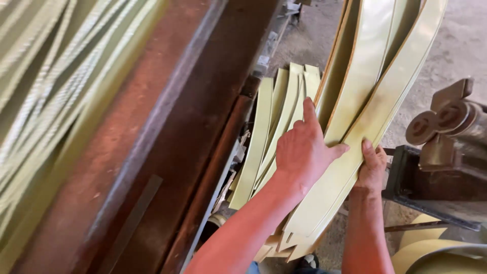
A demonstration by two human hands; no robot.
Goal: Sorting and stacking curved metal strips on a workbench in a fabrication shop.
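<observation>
Beside the rusty machine bed [167,132], the left hand [302,152] lies flat on the bent yellow-green strips [355,137], index finger out to part them; the right hand [371,170] grips their edge from below, steadying the bundle above a looser strip pile [269,132].

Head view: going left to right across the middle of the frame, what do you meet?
Blurred pale strips → rusty brown metal beam → flat yellow-green strips leaning by the beam → left hand → long curved strips held up → right hand → dark metal machine with round rollers.
</observation>
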